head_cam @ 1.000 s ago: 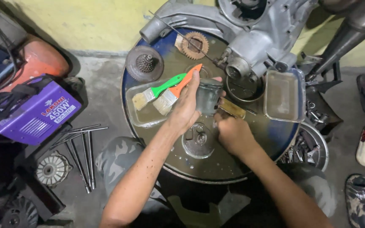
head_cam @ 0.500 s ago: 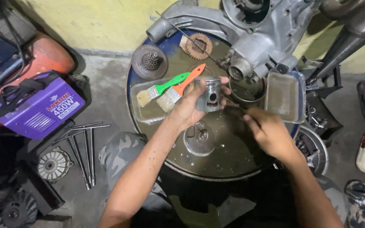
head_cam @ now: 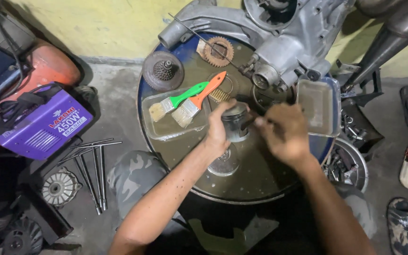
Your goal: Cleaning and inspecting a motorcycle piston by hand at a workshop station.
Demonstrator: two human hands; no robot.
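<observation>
Piston [head_cam: 236, 123], grey metal and cylindrical, sits upright in your left hand [head_cam: 218, 132] above the middle of the drum top [head_cam: 260, 174]; your fingers wrap its left side and your thumb curls over the upper rim, so the hand is clamped on it. Your right hand [head_cam: 284, 132] is just beside it on the other side, fingertips pinched together at the piston's right flank, touching it or something small there; motion blur hides what exactly. Under both hands a round metal disc [head_cam: 223, 163] lies flat on the drum. Left of the piston, a clear shallow tray [head_cam: 159, 130] carries two paintbrushes, a green-handled brush [head_cam: 178, 100] and an orange-handled brush [head_cam: 199, 99], side by side. Right of your right hand stands a rectangular metal tin [head_cam: 316, 105]. Farther off, a toothed gear [head_cam: 218, 51] and a dark clutch part [head_cam: 163, 70] rest near the far rim, beside the aluminium engine casing [head_cam: 289, 42].
</observation>
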